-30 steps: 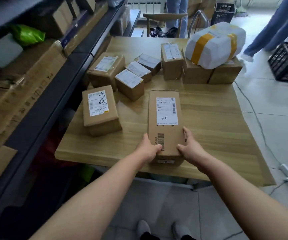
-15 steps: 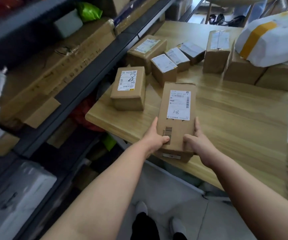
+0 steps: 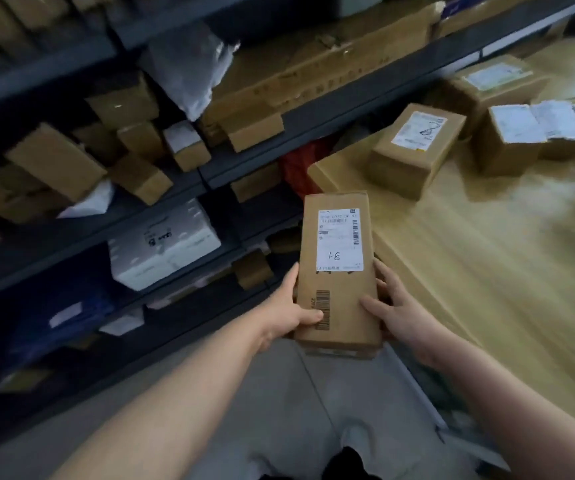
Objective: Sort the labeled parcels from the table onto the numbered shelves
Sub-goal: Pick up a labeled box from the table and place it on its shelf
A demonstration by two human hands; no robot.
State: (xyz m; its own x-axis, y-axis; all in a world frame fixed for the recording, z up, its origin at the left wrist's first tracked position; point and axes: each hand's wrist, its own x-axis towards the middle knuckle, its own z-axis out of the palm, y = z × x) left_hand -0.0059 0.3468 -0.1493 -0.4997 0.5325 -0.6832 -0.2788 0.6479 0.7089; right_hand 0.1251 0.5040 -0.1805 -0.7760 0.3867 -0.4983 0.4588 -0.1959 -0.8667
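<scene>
- I see both hands out in front of me holding a long brown cardboard parcel (image 3: 335, 289) flat, with its white printed label facing up.
- The label carries barcodes and a handwritten number, which reads upside down from here.
- The left hand (image 3: 286, 310) grips the parcel's left long edge near my end. Its thumb lies across the top face beside a printed barcode, and its fingers are wrapped underneath, out of my sight.
- The right hand (image 3: 403, 317) grips the opposite long edge. Its thumb rests on the top face and its fingers curl along the right side.
- The parcel is clear of any surface. It hangs over the grey floor (image 3: 313, 393), just left of the light wooden table (image 3: 504, 271) and in front of the dark metal shelves (image 3: 365, 98).
- A squat brown cardboard box with a white label (image 3: 414, 150) sits near the table's corner, well apart from the held parcel.
- More labelled brown boxes (image 3: 511, 136) are grouped behind it on the table; they are blurred, so I cannot read their labels.
- The shelves hold many brown cartons stacked loosely at angles.
- A white rectangular box (image 3: 164, 244) sits on a lower shelf level, to the left of the parcel.
- A crumpled white plastic bag (image 3: 189, 64) lies on an upper level.
</scene>
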